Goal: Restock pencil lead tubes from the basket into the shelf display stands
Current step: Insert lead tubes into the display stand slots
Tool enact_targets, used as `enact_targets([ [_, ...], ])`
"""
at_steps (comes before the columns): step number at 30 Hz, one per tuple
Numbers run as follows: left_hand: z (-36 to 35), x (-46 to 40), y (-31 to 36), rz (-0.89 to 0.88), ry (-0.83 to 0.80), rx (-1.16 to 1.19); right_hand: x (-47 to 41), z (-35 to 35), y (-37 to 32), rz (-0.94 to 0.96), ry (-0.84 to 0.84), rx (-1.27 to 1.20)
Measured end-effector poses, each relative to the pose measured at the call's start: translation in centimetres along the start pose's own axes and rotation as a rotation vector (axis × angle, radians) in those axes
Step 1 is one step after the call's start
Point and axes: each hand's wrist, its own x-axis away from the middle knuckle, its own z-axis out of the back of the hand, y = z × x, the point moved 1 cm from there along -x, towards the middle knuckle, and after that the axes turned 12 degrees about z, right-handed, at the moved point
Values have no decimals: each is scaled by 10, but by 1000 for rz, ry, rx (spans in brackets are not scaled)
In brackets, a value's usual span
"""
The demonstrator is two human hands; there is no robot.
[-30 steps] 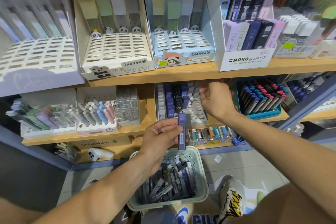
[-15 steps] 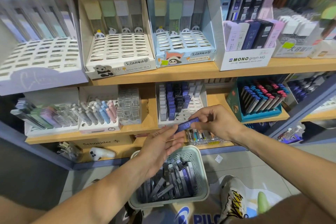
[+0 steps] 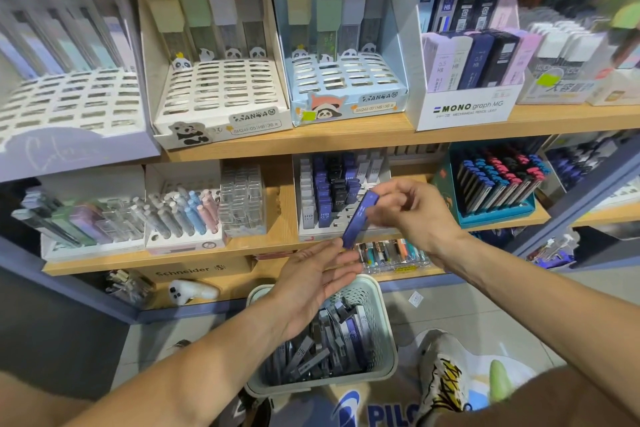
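The blue lead tube [image 3: 359,219] has passed from the left hand [image 3: 313,282] to the right hand [image 3: 414,210], which pinches it tilted before the white display stand [image 3: 341,199]. Left fingers lie straight, empty, above one basket [image 3: 384,329] of tubes.

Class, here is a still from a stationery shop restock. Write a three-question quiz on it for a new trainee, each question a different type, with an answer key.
1. True or false: the right hand pinches the blue lead tube.
2. Multiple choice: the left hand is A) gripping a tube, B) open with straight fingers, C) inside the basket.
3. Fill in: the white display stand behind the held tube sits on the ____ wooden shelf.

Key: 1 true; 2 B; 3 middle.
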Motion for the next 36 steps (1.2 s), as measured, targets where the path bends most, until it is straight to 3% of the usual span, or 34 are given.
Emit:
enact_targets([
  [7, 11, -7, -5, -24, 113, -116, -22, 8, 2, 179, 216, 296],
  [21, 14, -4, 3, -74, 125, -206, -27, -12, 18, 327, 25, 553],
  [32, 17, -1, 6, -87, 119, -253, -30, -24, 26, 217, 87, 581],
  [36, 31, -3, 5, -133, 167, -402, -10, -23, 23, 144, 135, 566],
])
